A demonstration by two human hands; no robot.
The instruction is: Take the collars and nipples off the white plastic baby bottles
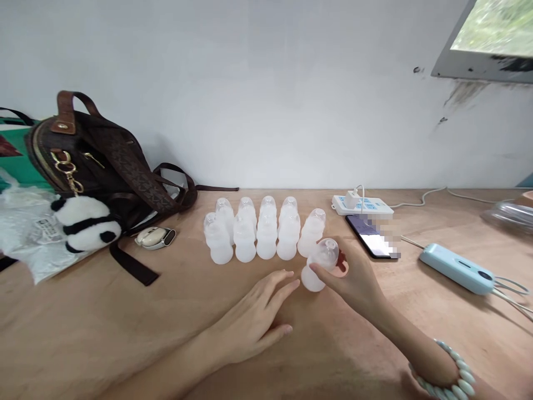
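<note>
My right hand (pixel 350 272) is wrapped round a small frosted white baby bottle (pixel 313 278) with a clear domed cap, thumb on its near side. The bottle leans slightly to the right, low over or on the table. To its left my left hand (pixel 262 311) hovers with fingers stretched and holds nothing. Beyond the hands, several matching bottles (pixel 266 236) stand upright in two close rows. One more bottle (pixel 312 232) is at the right end of these rows, just behind the held one.
On the wooden table (pixel 166 322), a dark backpack (pixel 95 150) with a panda charm (pixel 89 222) stands left, near a beige mouse (pixel 155 238). A phone (pixel 370 236), a white power strip (pixel 362 205) and a light-blue device (pixel 456 268) with cables lie right. A wall (pixel 266 100) rises behind.
</note>
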